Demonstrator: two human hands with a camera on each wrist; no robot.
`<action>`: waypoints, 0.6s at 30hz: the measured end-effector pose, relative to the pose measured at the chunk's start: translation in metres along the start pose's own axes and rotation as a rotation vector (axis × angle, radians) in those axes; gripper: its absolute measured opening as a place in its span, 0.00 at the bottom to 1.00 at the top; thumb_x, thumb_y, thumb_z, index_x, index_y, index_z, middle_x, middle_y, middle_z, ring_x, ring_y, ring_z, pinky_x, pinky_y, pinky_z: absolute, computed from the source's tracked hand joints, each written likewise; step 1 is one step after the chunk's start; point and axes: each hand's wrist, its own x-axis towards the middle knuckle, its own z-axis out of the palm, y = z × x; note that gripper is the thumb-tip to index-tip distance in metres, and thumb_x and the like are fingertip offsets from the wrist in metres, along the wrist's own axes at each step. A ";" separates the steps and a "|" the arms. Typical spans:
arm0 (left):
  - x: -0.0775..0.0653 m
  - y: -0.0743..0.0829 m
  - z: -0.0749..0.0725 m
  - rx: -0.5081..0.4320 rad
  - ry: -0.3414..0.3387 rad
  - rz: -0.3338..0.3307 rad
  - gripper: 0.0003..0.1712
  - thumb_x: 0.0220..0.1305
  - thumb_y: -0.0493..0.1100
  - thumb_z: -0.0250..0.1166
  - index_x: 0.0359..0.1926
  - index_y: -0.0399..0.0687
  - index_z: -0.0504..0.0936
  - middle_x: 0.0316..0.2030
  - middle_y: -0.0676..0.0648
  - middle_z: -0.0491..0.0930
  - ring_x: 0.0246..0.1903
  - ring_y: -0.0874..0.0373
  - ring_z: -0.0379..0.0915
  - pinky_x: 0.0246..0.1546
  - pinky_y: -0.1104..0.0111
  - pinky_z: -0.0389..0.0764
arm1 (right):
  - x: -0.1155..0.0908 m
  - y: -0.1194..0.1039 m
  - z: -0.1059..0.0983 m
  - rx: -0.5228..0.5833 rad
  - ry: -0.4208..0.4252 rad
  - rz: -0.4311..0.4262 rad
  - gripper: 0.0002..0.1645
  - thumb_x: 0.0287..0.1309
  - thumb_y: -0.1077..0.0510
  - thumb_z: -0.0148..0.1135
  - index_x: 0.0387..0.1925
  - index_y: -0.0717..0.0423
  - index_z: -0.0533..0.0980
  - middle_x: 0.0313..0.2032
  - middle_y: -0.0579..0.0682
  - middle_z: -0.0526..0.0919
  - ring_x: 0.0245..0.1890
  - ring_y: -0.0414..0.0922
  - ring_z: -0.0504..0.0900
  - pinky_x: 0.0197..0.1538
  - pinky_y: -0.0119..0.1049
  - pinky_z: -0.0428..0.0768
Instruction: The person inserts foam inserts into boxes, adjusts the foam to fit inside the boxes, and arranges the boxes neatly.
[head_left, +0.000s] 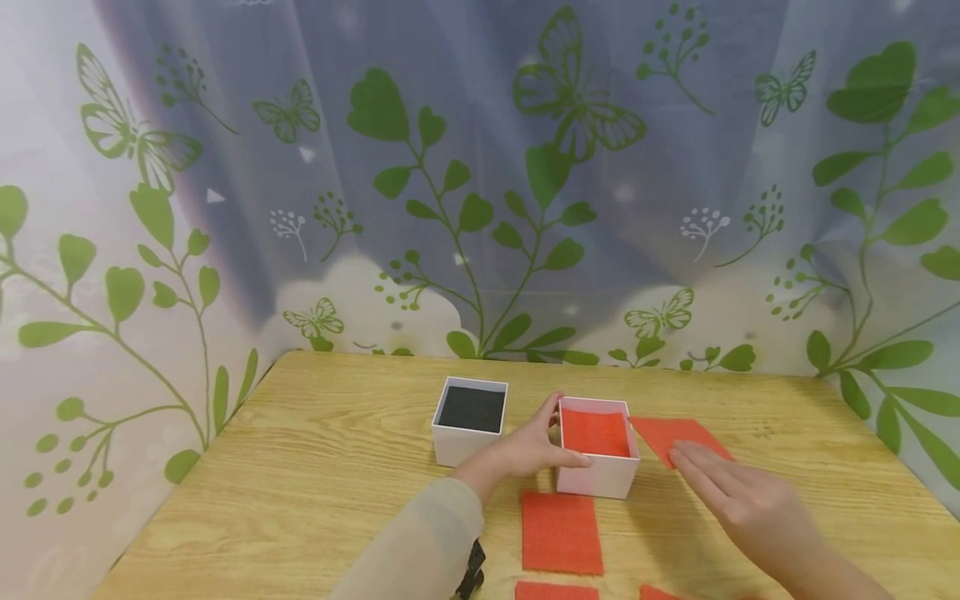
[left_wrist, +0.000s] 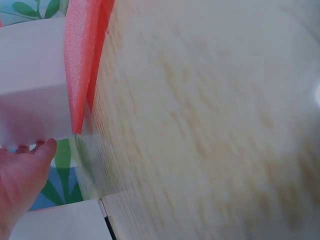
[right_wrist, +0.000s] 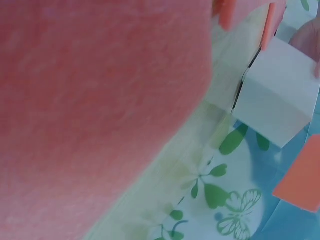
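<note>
My left hand (head_left: 525,446) grips a white box (head_left: 600,479) by its left side, thumb along the front rim and fingers behind the left rim. Inside that box lies a red square sheet (head_left: 596,432), soft like felt. Just right of the box, my right hand (head_left: 750,500) holds another red felt square (head_left: 693,435) above the table, one corner right at the rim. In the right wrist view that square (right_wrist: 302,177) appears at the right edge, and the hand fills the left side.
Left of the left hand stands a second white box (head_left: 461,448) with black sheets (head_left: 472,408) in it. Red felt squares (head_left: 562,533) lie on the wooden table (head_left: 300,467) in front, some cut off by the frame. A patterned curtain (head_left: 480,167) hangs behind.
</note>
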 end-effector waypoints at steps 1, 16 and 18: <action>0.000 0.000 0.000 0.002 0.000 0.001 0.62 0.48 0.54 0.72 0.73 0.60 0.38 0.68 0.46 0.55 0.66 0.52 0.52 0.62 0.51 0.56 | 0.002 -0.001 0.001 0.002 -0.008 -0.002 0.22 0.71 0.65 0.37 0.39 0.65 0.80 0.37 0.58 0.84 0.27 0.50 0.84 0.20 0.42 0.76; 0.000 -0.002 -0.001 -0.009 -0.013 0.020 0.62 0.49 0.54 0.72 0.73 0.58 0.37 0.69 0.46 0.53 0.67 0.50 0.50 0.62 0.51 0.57 | 0.026 -0.023 0.026 -0.030 -0.064 -0.054 0.24 0.71 0.67 0.35 0.41 0.65 0.81 0.40 0.58 0.84 0.34 0.51 0.84 0.24 0.42 0.79; 0.001 -0.003 -0.001 -0.018 -0.013 0.030 0.62 0.49 0.53 0.72 0.73 0.58 0.38 0.69 0.46 0.54 0.67 0.50 0.51 0.61 0.51 0.58 | 0.028 -0.025 0.030 -0.028 -0.094 -0.053 0.24 0.72 0.67 0.34 0.41 0.66 0.81 0.40 0.59 0.84 0.35 0.51 0.84 0.26 0.42 0.80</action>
